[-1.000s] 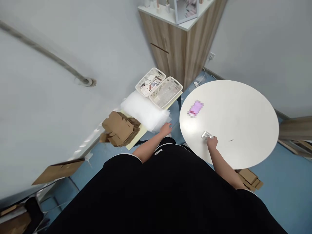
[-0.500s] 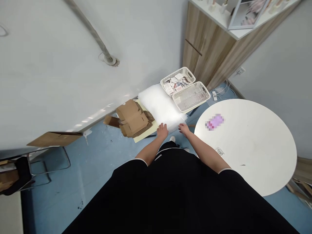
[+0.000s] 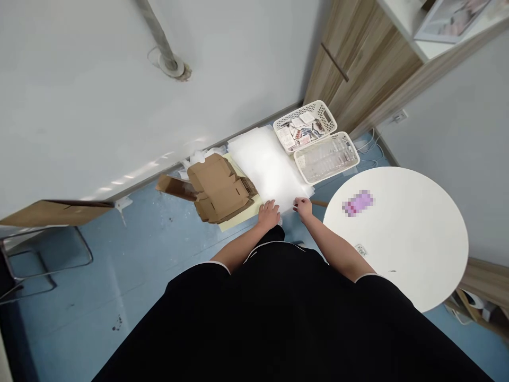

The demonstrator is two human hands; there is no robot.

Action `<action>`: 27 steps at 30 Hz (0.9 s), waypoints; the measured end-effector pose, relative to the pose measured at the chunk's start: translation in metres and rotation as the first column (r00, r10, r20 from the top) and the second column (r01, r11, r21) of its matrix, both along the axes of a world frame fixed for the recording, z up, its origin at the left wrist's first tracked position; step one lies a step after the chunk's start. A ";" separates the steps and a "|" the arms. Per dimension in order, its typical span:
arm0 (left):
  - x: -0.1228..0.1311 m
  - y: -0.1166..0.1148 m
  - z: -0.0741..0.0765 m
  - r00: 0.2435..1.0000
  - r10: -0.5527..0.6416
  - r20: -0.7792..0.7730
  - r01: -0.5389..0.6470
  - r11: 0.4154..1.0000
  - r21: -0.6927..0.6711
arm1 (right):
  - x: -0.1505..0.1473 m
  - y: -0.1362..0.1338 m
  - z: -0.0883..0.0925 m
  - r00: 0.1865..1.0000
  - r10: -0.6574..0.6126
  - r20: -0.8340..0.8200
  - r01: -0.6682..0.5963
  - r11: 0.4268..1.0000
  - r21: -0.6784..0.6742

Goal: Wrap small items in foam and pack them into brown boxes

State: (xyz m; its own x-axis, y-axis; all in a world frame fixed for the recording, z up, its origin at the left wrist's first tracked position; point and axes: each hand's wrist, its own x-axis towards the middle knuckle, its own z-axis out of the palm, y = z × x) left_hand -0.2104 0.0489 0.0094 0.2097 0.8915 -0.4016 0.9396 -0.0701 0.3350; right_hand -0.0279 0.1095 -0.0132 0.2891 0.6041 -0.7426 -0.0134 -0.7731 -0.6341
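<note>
A stack of white foam sheets lies on a low yellow surface in front of me. My left hand rests with fingers spread flat on the near edge of the stack. My right hand pinches the near right corner of the foam sheets. A pile of flattened brown cardboard boxes lies just left of the foam. A small clear packet sits on the round white table to my right.
Two white plastic baskets with small items stand beyond the foam, by a wooden cabinet. A pink blurred item lies on the table. A chair frame and a cardboard sheet are at the left. A pipe runs along the wall.
My right hand let go of the small packet on the table and moved left to the foam stack, closing on its corner. The view swung left.
</note>
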 end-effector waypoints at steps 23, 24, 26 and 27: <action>0.275 -0.054 -0.019 0.416 -0.908 0.050 0.909 0.416 -0.008 | 0.504 -0.198 0.079 0.677 0.052 0.734 -0.056 0.998 -0.019; 0.284 -0.059 -0.020 0.419 -0.907 0.033 0.908 0.418 -0.024 | 0.525 -0.185 0.080 0.642 0.075 0.763 -0.088 0.996 -0.024; 0.299 -0.069 -0.020 0.437 -0.899 0.000 0.898 0.437 -0.058 | 0.557 -0.160 0.080 0.549 0.100 0.830 -0.151 0.988 -0.020; 0.306 -0.074 -0.020 0.450 -0.893 -0.013 0.890 0.450 -0.074 | 0.565 -0.149 0.078 0.483 0.102 0.870 -0.189 0.982 -0.010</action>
State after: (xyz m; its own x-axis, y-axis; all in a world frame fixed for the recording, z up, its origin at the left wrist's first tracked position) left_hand 0.0953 -0.0252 -0.0102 0.8593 0.2047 -0.4688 0.3843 -0.8632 0.3274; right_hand 0.5372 -0.0397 0.0646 0.6607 0.7408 -0.1213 0.6815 -0.6597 -0.3168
